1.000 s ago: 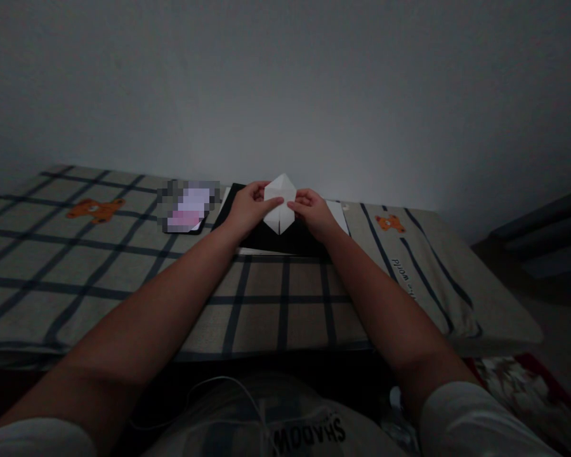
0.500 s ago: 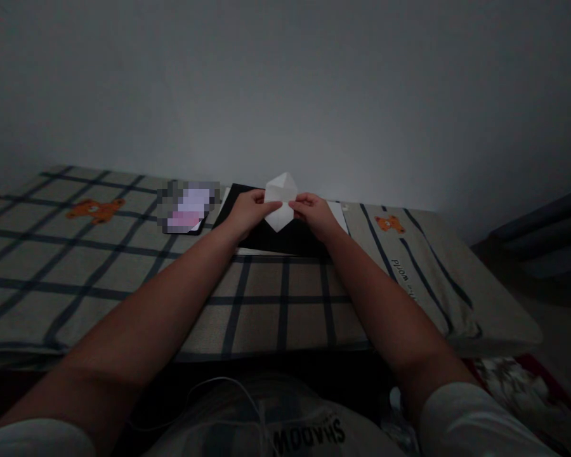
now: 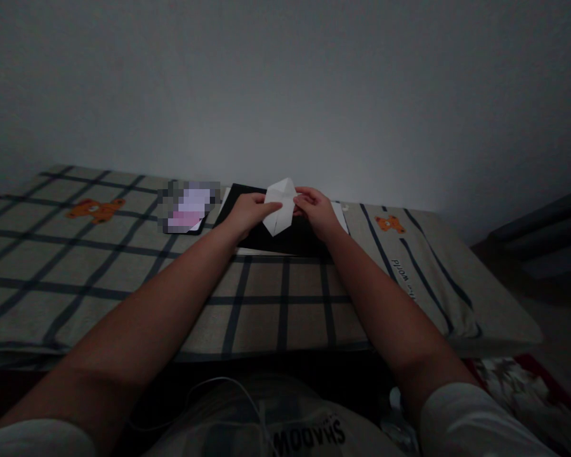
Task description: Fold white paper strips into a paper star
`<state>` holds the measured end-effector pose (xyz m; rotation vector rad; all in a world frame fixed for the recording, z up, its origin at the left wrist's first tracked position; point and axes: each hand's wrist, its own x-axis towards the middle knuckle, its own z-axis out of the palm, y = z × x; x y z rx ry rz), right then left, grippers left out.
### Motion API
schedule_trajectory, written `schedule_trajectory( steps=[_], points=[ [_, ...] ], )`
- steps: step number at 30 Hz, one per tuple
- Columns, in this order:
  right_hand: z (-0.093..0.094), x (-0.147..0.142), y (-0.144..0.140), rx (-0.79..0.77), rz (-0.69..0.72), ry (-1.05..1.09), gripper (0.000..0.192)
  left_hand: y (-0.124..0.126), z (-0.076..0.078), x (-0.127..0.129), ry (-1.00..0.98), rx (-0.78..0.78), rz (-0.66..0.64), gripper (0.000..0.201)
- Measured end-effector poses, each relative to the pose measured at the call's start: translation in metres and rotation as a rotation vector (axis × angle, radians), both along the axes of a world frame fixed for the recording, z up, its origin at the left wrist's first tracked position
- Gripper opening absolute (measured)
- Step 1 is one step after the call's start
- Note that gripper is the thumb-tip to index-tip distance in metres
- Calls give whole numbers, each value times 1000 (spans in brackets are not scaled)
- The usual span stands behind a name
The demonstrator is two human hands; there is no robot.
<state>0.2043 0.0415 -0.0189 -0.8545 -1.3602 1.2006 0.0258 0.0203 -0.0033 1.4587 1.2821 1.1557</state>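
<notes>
Pinching the folded white paper (image 3: 279, 212) from both sides, the left hand (image 3: 246, 212) and right hand (image 3: 316, 211) held it closed-fingered above the black mat (image 3: 299, 241) near the bed's (image 3: 124, 266) far edge, probably to work its creases.

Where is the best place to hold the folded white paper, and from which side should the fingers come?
Probably by its two side corners, one from each side. The folded white paper is held up above the black board, points up and down; left hand and right hand pinch it there.

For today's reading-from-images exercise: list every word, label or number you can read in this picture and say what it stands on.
"SHADOW", seen upside down and mirrored, on the person's shirt.
"world", preceded by a word too small to read, on the checked cloth.
The screen of the phone is blurred out: unreadable.
</notes>
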Motion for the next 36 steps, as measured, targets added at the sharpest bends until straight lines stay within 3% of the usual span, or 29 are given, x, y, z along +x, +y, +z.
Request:
schedule_trajectory(
  steps=[7,13,20,25,32,36],
  points=[
    [-1,2,2,20,3,-7,23,0,1,1,-171,-78,-151,40],
    [0,2,1,-2,15,-39,16,-1,2,1,-201,-58,-123,38],
    [3,4,-1,23,64,-24,13,-2,7,2,-291,-171,-91,24],
    [5,5,-4,42,72,-33,13,-3,9,2,-328,-193,-108,25],
    [5,8,-3,8,63,-17,10,-3,7,2,-296,-143,-139,39],
    [8,8,-3,-65,60,24,9,-4,5,0,-167,-66,-87,43]
  ],
)
